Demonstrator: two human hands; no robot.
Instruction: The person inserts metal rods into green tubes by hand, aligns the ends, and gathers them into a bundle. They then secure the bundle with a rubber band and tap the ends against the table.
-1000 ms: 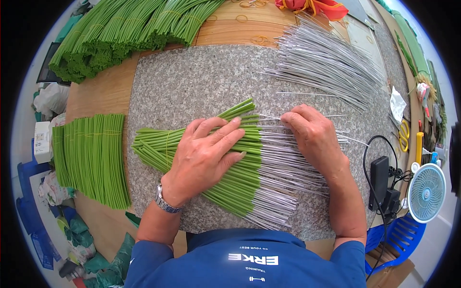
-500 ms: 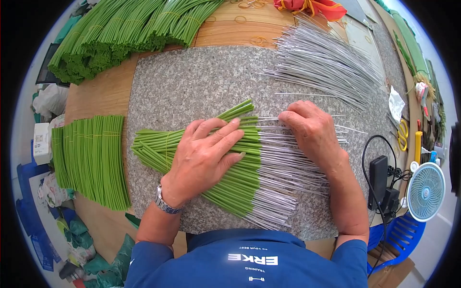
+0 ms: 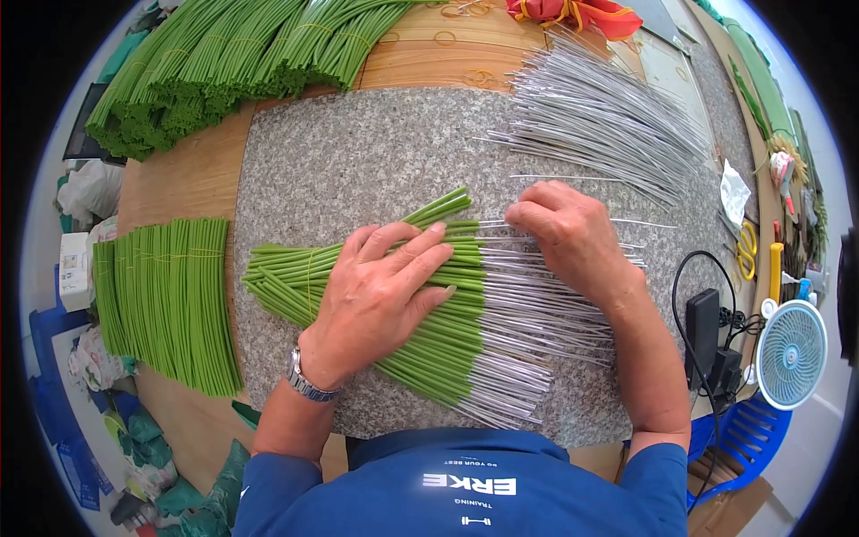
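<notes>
A fan of thin green tubes (image 3: pixel 434 362), bound by a yellow rubber band at the left end, lies on a speckled grey stone slab (image 3: pixel 313 152). Silvery wires (image 3: pixel 537 304) stick out of the tubes' right ends. My left hand (image 3: pixel 376 286) rests across the tubes with its fingers stretched out, holding them against the slab. With fingertips pinched, my right hand (image 3: pixel 568 228) grips a thin metal wire (image 3: pixel 640 222) close to the upper tubes' ends; its tail shows right of the hand. Whether the wire's tip is inside a tube, I cannot tell.
Loose metal wires (image 3: pixel 608 116) are heaped at the far right of the slab. Banded green bundles lie at left (image 3: pixel 165 304) and far left (image 3: pixel 242 54). At right are a black power adapter (image 3: pixel 702 327) with a cable, yellow scissors (image 3: pixel 748 251) and a small fan (image 3: pixel 791 353).
My right hand has shifted slightly left with the wire, toward the tube ends. My left hand stays in place on the tubes.
</notes>
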